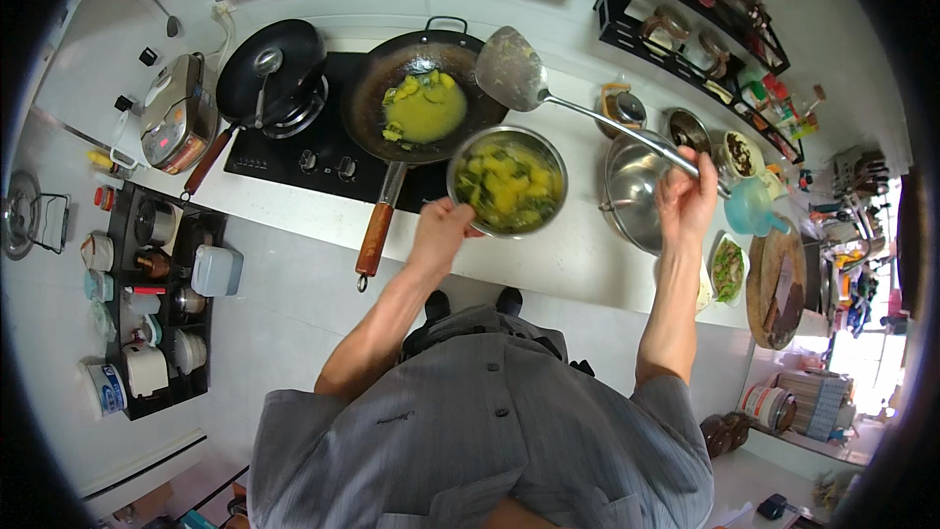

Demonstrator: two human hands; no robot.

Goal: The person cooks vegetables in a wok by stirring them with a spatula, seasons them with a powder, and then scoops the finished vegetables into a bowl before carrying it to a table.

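Note:
My left hand (440, 234) grips the near left rim of a steel bowl (560, 195), which holds yellow and green food (507, 187) in liquid. In my right hand (689, 195) is the long handle of a metal wok spatula (512, 70). Its wide blade is raised above the right rim of a wok (363, 99). More of the yellow food and broth (428, 114) lies in the wok, which sits on the black gas hob (283, 165). The wok's wooden handle (374, 239) points toward me. Whether the bowl touches the counter is hard to tell.
A second black pan (239, 73) with a ladle (266, 66) in it stands on the left burner, beside a rice cooker (176, 114). Rightward are a large steel basin (635, 184), a plate of green food (728, 272) and a round chopping board (764, 257) with a cleaver (788, 283).

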